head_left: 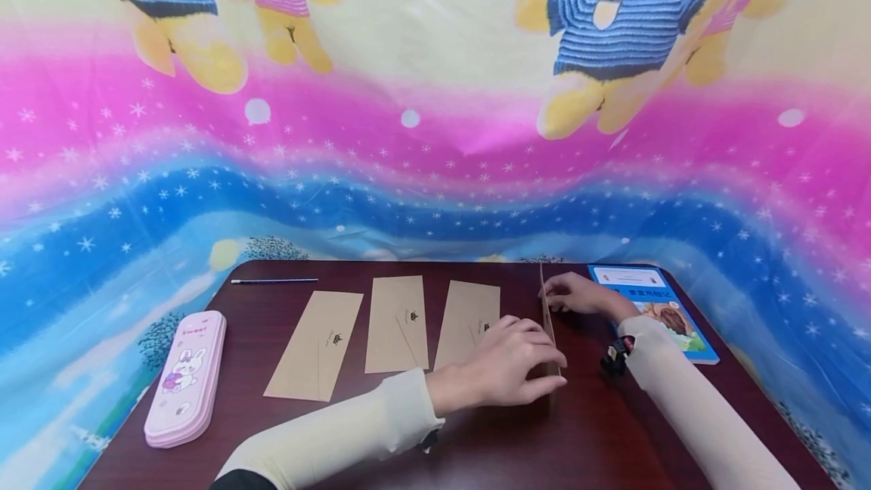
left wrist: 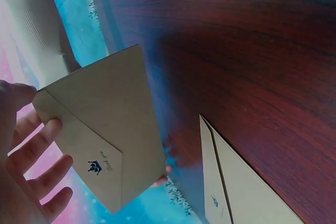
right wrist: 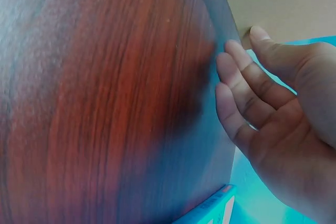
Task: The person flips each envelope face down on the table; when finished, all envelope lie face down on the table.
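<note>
Kraft-paper envelope (head_left: 547, 316) is up on edge between your two hands, right of centre in the head view, where it shows as a thin strip. Your left hand (head_left: 500, 363) pinches its near end: in the left wrist view the thumb is at one corner, the index fingertip lies on the face printed with a crown and "Thank you", and the other fingers are spread loosely. Your right hand (head_left: 578, 297) is at the far end, thumb and gently bent fingers set apart beside the edge; you cannot tell from these views whether it grips.

Left of your hands, three more envelopes lie flat in a row on the dark wooden table (head_left: 490, 452): the right envelope (head_left: 463, 308), partly covered by your left hand, the middle envelope (head_left: 391, 312) and the left envelope (head_left: 299, 354), which slants.

Near your right forearm, at the right of the frame, lies a blue-covered book (head_left: 697, 342). A pink pencil case (head_left: 184, 376) with a rabbit is at lower left, and a slim stick (head_left: 274, 280) lies above it. Bear-print fabric (head_left: 408, 150) fills the upper frame.
</note>
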